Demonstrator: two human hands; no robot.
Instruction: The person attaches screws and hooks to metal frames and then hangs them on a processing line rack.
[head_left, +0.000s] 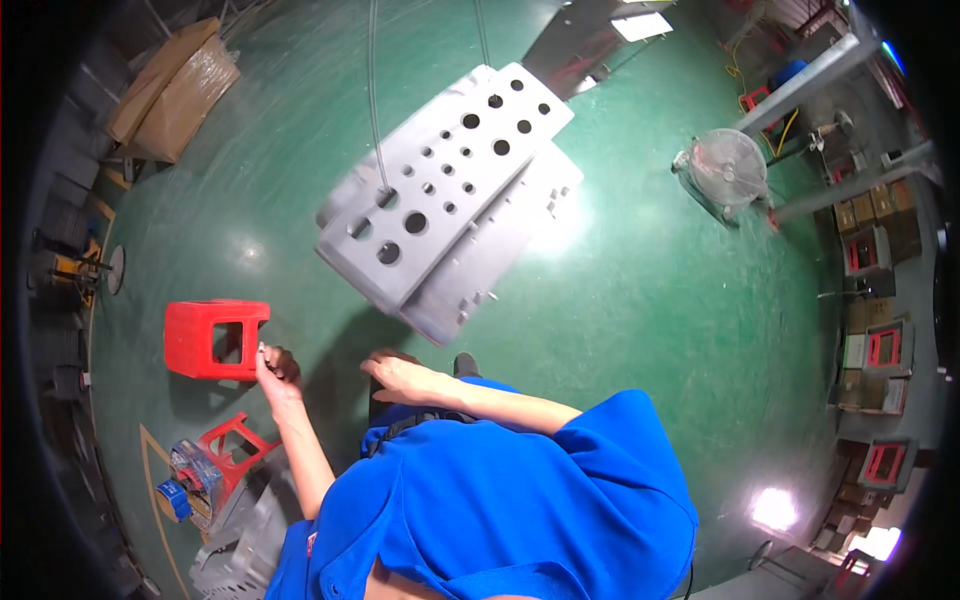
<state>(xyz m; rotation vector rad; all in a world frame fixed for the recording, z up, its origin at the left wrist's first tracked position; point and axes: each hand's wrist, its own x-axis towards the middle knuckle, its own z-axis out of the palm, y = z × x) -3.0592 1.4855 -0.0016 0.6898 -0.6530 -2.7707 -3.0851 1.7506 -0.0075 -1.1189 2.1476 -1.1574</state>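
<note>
My left hand [280, 374] is closed on the edge of a red plastic stool [190, 340], which is lifted at my left and tipped on its side. In front of my waist, my right hand [405, 380] has its fingers loosely bent and apart, and nothing shows in it. Ahead of me is a large grey metal housing [440, 215] with rows of round holes in its upper face. Two thin cables or chains run up from it, and its underside is hidden.
A second red stool [235, 445] with a blue roll beside it is at lower left, near grey metal parts [245, 540]. A floor fan [728, 168] stands at right. Wrapped cardboard [185, 90] is at far left. Shelves with boxes [880, 350] line the right side.
</note>
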